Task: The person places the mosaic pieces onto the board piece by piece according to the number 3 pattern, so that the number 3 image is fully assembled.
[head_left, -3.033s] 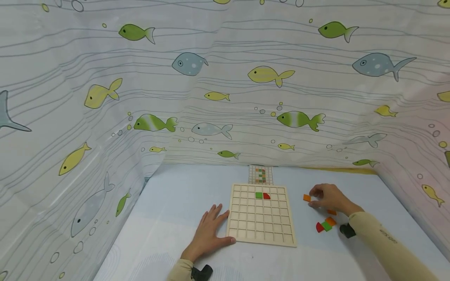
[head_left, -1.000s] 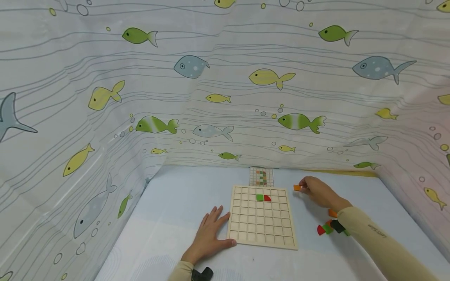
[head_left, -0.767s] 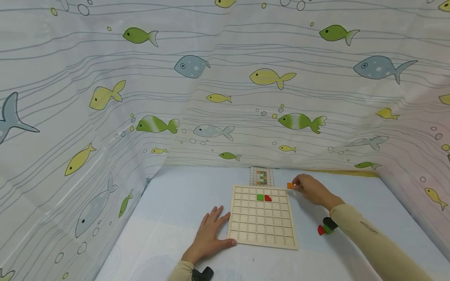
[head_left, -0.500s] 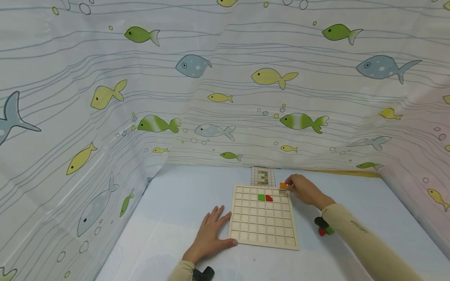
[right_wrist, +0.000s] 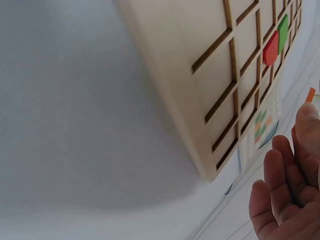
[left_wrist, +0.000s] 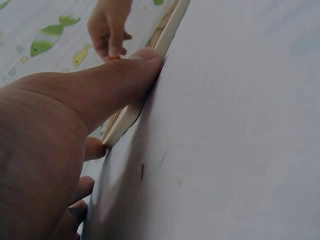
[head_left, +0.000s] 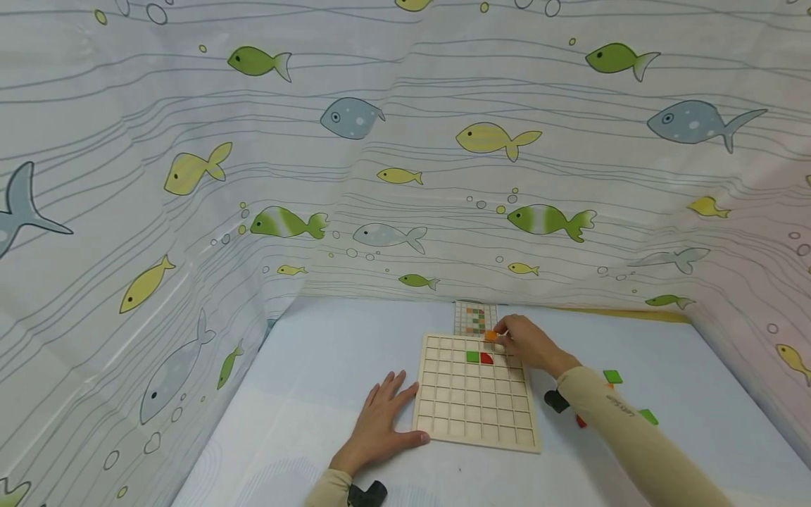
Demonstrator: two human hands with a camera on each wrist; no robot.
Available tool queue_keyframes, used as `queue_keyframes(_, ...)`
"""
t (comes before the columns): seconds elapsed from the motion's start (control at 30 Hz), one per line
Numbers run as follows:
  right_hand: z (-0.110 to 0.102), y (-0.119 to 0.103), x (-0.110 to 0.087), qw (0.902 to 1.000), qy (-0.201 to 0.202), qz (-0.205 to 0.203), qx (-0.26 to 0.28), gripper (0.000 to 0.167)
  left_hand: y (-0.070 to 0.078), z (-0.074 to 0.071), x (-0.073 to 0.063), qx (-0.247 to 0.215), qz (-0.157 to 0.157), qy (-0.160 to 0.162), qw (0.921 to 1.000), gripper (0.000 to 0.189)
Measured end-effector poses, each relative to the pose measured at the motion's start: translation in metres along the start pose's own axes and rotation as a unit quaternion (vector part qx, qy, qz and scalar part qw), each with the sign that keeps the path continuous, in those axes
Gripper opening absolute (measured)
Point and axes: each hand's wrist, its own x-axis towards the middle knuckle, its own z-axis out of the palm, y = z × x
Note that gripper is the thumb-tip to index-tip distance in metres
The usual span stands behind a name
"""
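A pale wooden grid board lies on the table. In it sit a green square tile and, touching its right side, a red tile with one rounded corner. My left hand rests with spread fingers at the board's near left corner; the left wrist view shows its thumb against the board's edge. Between thumb and finger, my right hand pinches an orange square tile above the board's far edge. The right wrist view shows only a sliver of the orange tile beyond the thumb.
Behind the board lies a card printed with a grid of coloured squares. Loose tiles lie to the right, among them a green tile and a red tile, partly hidden by the right forearm. A fish-patterned sheet surrounds the table.
My right hand has carried the orange tile leftward from the loose tiles to over the board's far edge. The left hand has stayed at the board's corner.
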Motion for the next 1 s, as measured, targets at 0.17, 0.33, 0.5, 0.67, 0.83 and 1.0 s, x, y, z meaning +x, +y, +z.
queue_keyframes(0.17,0.008,-0.006,0.004,0.9997,-0.004,-0.013,0.019,0.018,0.001,0.0,0.0,0.001,-0.001,0.002,1.0,0.092)
queue_keyframes(0.33,0.017,-0.012,0.006,0.9993,-0.005,-0.016,0.033,0.017,0.002,0.0,0.0,0.004,0.003,0.002,1.0,0.092)
queue_keyframes(0.5,0.026,-0.019,0.008,0.9987,-0.004,-0.045,0.022,0.017,-0.001,0.002,0.0,0.006,0.006,0.003,1.0,0.092)
queue_keyframes(0.67,0.034,-0.023,0.011,0.9981,-0.015,-0.056,0.023,0.018,0.0,0.0,0.0,0.001,0.004,0.0,1.0,0.091)
queue_keyframes(0.83,0.038,-0.028,0.012,0.9968,-0.015,-0.076,0.018,0.019,0.0,0.0,0.0,0.002,0.004,0.0,1.0,0.091)
queue_keyframes(1.0,0.043,-0.03,0.012,0.9957,-0.012,-0.091,-0.014,0.018,-0.001,0.001,-0.001,0.007,0.007,0.001,0.9999,0.091)
